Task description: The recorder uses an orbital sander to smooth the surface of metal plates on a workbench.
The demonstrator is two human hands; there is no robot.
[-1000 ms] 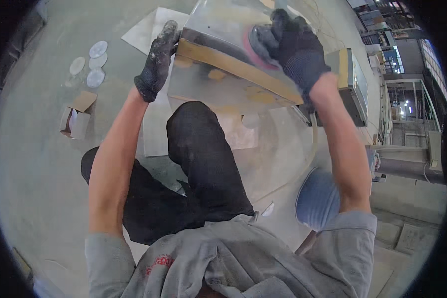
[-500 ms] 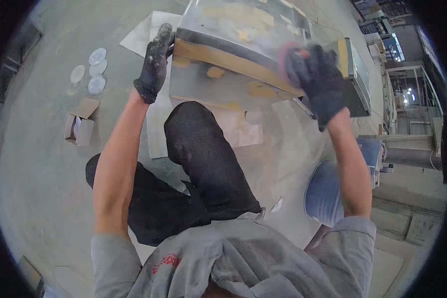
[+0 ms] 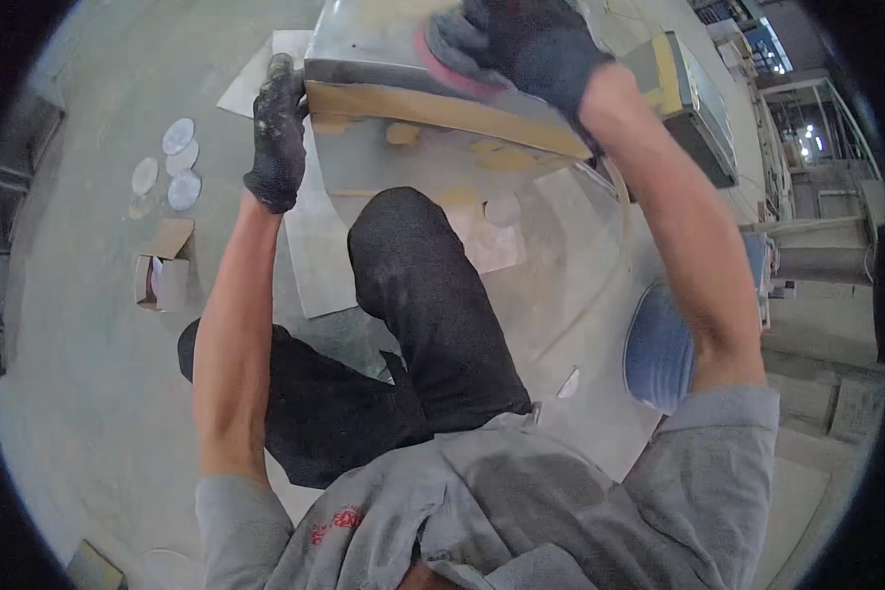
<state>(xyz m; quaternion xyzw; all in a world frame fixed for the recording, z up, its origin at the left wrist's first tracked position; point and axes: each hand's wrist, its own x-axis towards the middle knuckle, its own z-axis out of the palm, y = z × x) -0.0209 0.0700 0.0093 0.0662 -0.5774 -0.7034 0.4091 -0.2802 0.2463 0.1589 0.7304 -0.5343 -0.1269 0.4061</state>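
A grey metal box-like workpiece (image 3: 359, 162) with tan filler patches and a tan strip along its front edge lies ahead of me. My gloved left hand (image 3: 279, 143) lies against its left end, fingers stretched out along the side. In my gloved right hand (image 3: 541, 54) is a sander (image 3: 452, 44), its round pinkish-red pad on the workpiece's upper face near the front edge. The fingers wrap over the sander and partly hide it. A pale hose (image 3: 623, 221) runs down below my right forearm.
Several pale round discs (image 3: 184, 189) and an opened small carton (image 3: 162, 280) lie on the floor at left. Pale sheets (image 3: 310, 265) lie under the workpiece. Another metal box (image 3: 698, 108) stands at far right, a blue drum (image 3: 659, 344) nearer. A white scrap (image 3: 568, 383) lies by my leg.
My right hand has swept the sander left and farther away across the upper face. The workpiece and my left hand appear shifted slightly left and up in view. The hose now shows.
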